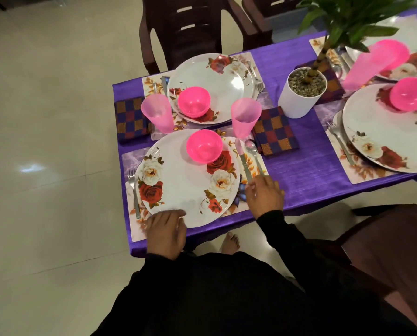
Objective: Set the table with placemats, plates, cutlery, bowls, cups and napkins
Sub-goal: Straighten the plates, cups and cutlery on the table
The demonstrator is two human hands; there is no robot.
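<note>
— What can go wrong at your near setting?

— Your right hand [263, 195] sits at the handle ends of the knife [243, 161] and spoon [254, 154], right of the near plate [188, 180]. A careless nudge, I judge, skews them or knocks the pink cup [245, 117] just beyond. The pink bowl [204, 146] rides the plate's far edge and could slide.

— And your hands?

— The right is loosely spread, fingertips at the cutlery, grasping nothing. Your left hand [166, 231] lies relaxed at the plate's near rim, over the placemat [132, 156] at the counter [311, 166] edge. The fork [132, 190] lies left; the napkin [275, 132] sits far right.
</note>
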